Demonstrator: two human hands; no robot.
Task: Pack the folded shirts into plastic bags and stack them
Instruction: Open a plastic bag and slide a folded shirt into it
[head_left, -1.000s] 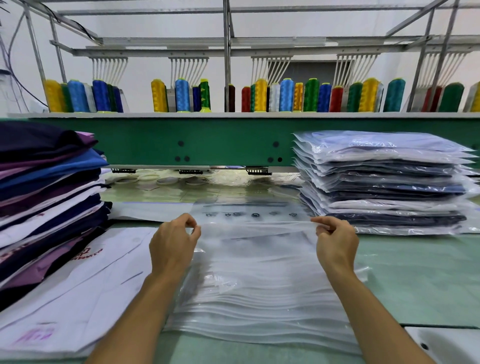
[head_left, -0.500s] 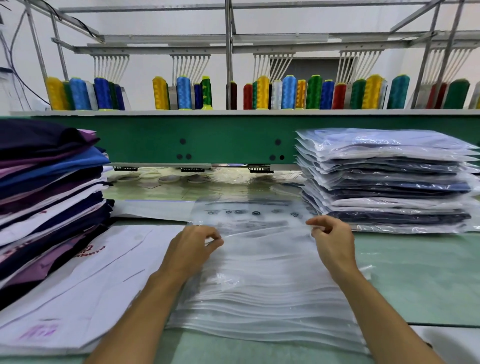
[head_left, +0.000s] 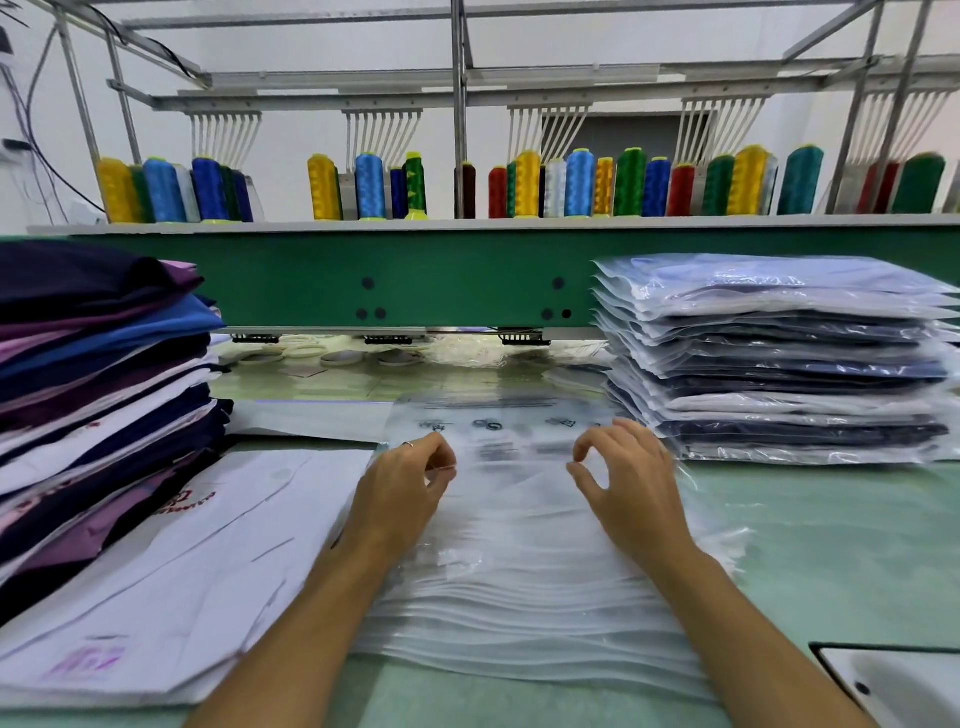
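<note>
A pile of empty clear plastic bags (head_left: 519, 597) lies flat on the table in front of me. The top plastic bag (head_left: 509, 441) has dark print near its far edge. My left hand (head_left: 400, 493) pinches the film at that far edge with thumb and forefinger. My right hand (head_left: 628, 483) pinches the same edge a little to the right, its other fingers curled above. A white folded shirt (head_left: 182, 571) with red embroidery lies at my left. Behind it rises a stack of folded shirts (head_left: 98, 395) in navy, purple, blue and white. At the right stands a stack of bagged shirts (head_left: 779, 364).
A green embroidery machine beam (head_left: 457, 280) spans the back, with several coloured thread cones (head_left: 576, 182) on the shelf above it. Loose backing rings and thread scraps (head_left: 363, 356) lie under the beam. The pale green table (head_left: 831, 545) shows at the right, with a white machine corner (head_left: 904, 680) at bottom right.
Both hands have moved inward along the top bag's far edge, from its outer corners toward the middle. The stacks have not moved.
</note>
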